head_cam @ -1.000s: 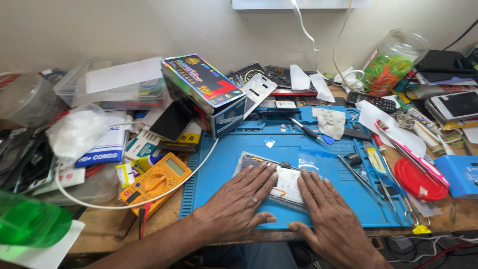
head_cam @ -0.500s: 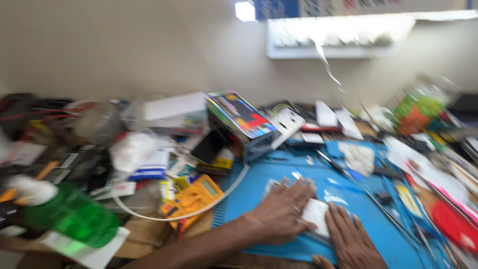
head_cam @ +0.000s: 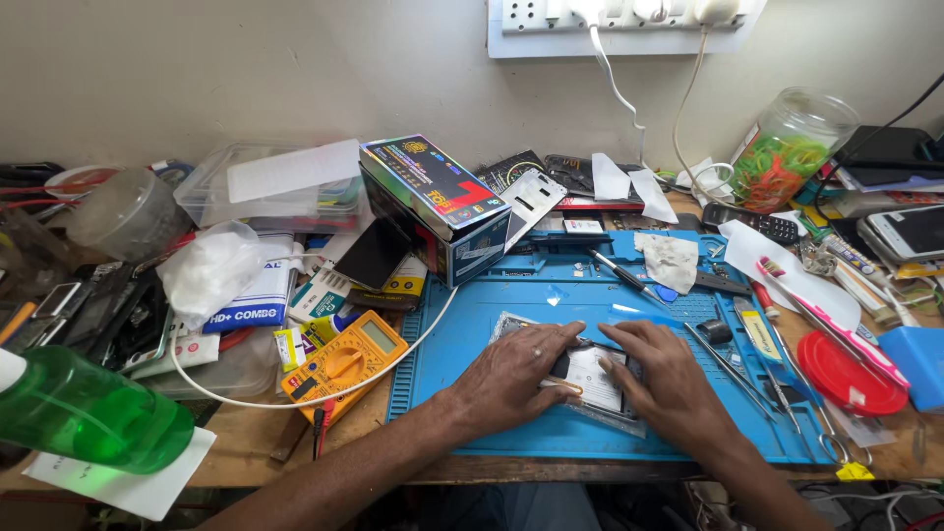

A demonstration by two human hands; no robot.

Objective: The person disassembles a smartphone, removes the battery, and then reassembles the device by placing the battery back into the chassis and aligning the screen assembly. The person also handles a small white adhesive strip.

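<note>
Two hands lay flat on one flat device in a clear wrapper (head_cam: pixel 590 379), which rested near the front of the blue work mat (head_cam: pixel 511 305); the left hand (head_cam: pixel 511 379) pressed down with fingers spread and slightly curled over the device's left half, gripping nothing; the right hand (head_cam: pixel 669 379) lay likewise on its right half, fingers extended and unclosed, apparently so that both palms pinned the device steady against the mat. To the front left, one green bottle (head_cam: pixel 84 413) lay on its side on a sheet of paper; one yellow meter (head_cam: pixel 344 362) sat just beside the mat's left edge, its dial facing up, with one white cable (head_cam: pixel 295 398) looped around it. At the right, one red lid (head_cam: pixel 851 372) lay beside one pair of tweezers (head_cam: pixel 728 359). Farther back, one printed box (head_cam: pixel 438 202) stood at the mat's rear corner; one clear jar (head_cam: pixel 792 149) of coloured bands stood near the wall; above, one white power strip (head_cam: pixel 619 25) held at least two plugs.
</note>
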